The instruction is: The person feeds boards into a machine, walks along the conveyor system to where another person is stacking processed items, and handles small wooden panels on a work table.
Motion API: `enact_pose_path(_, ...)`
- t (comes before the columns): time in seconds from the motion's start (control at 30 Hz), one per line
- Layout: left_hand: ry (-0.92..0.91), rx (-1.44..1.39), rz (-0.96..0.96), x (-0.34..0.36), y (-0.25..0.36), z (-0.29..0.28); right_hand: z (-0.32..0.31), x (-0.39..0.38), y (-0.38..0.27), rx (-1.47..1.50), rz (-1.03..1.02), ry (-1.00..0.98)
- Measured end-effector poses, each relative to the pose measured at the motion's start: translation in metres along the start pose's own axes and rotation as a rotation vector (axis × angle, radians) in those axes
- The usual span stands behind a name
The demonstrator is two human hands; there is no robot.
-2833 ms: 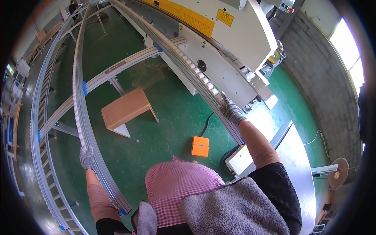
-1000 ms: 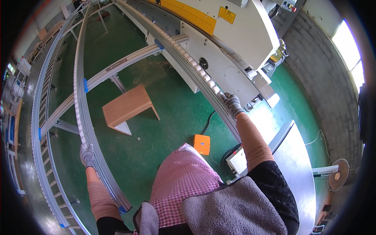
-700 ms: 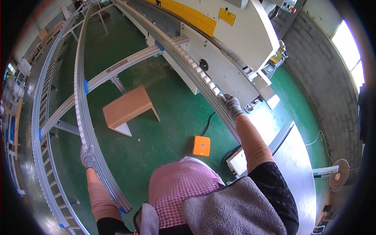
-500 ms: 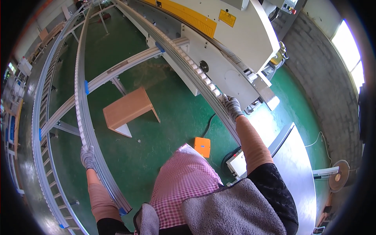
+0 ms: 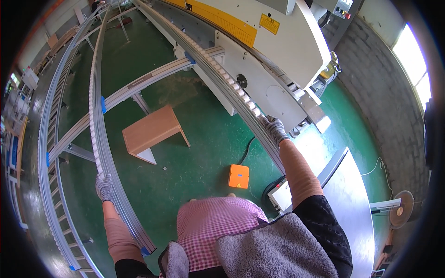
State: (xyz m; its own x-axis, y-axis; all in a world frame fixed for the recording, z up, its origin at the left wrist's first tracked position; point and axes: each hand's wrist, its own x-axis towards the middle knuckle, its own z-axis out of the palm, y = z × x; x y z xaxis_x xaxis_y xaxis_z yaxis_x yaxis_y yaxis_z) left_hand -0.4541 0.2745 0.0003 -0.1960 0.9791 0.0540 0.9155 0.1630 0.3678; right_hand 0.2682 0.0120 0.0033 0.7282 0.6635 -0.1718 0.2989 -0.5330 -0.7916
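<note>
- Grip: striped-grey-gloved left hand (image 5: 104,186) and right hand (image 5: 273,128) contact the outer edges, near ends, of silver ribbed-metal left rail (image 5: 103,139) and right rail (image 5: 238,104); finger closure indeterminable.
- Long axes: forward.
- White cylindrical rollers (image 5: 245,98) line outer edges.

The view looks out from the left of two fisheye cameras worn on the person's head, tipped steeply down and forward. The pink checked apron (image 5: 220,217) lies near, at the bottom; beyond it the gaze drops between the left roller rail (image 5: 103,150) and right roller rail (image 5: 241,106) to the green floor (image 5: 199,139), reaching as far as the block wall (image 5: 371,74) at right.
</note>
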Motion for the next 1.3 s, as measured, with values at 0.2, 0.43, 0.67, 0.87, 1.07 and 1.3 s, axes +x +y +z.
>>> enact_pose_path(0.2,0.045,-0.014,0.033,0.007,0.000,0.007,0.001,0.021,0.028,0.075,-0.004,0.046)
enact_pose_path(0.43,0.043,-0.395,0.047,-0.015,-0.003,-0.010,0.008,-0.011,-0.019,0.147,-0.004,0.040)
enact_pose_path(0.67,0.012,-0.093,-0.087,-0.012,0.027,-0.018,0.006,0.032,0.041,0.288,-0.174,-0.009)
enact_pose_path(0.87,-0.003,-0.104,-0.075,-0.016,0.026,-0.029,0.011,0.043,0.055,0.213,-0.118,0.010)
enact_pose_path(1.07,-0.010,-0.081,-0.120,-0.014,0.018,-0.025,0.013,0.039,0.049,0.400,-0.091,0.004)
enact_pose_path(1.3,-0.029,-0.048,-0.112,-0.017,0.033,-0.031,0.006,0.036,0.047,0.309,-0.058,0.024)
